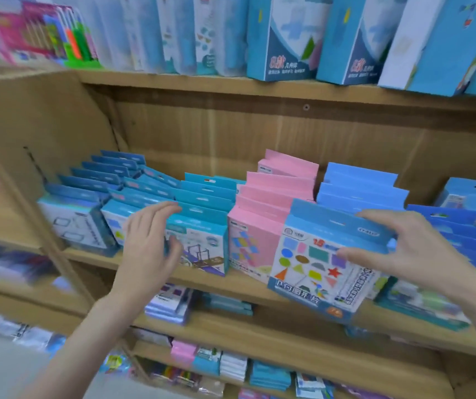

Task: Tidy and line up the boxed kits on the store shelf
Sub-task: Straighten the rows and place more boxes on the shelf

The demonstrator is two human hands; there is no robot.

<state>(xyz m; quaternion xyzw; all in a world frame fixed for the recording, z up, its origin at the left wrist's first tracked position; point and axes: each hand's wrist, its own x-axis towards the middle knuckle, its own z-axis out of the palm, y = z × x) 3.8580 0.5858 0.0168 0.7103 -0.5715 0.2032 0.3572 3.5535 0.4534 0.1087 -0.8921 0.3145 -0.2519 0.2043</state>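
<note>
Several rows of boxed kits stand front to back on the middle wooden shelf [202,276]. My right hand [403,249] grips the front blue box with coloured shapes [317,266] by its right edge; the box is tilted and juts over the shelf's front edge. Behind it runs a row of blue boxes [360,188]. My left hand [150,243] has its fingers spread on the top and front of the front teal box [202,243] of the third row. A pink row [259,214] stands between the two hands.
Two more blue rows [87,203] fill the shelf's left end against the side panel [29,133]. Darker blue boxes [461,231] sit at the right. Tall blue boxes [282,38] line the upper shelf. Lower shelves hold stacked packs [231,367].
</note>
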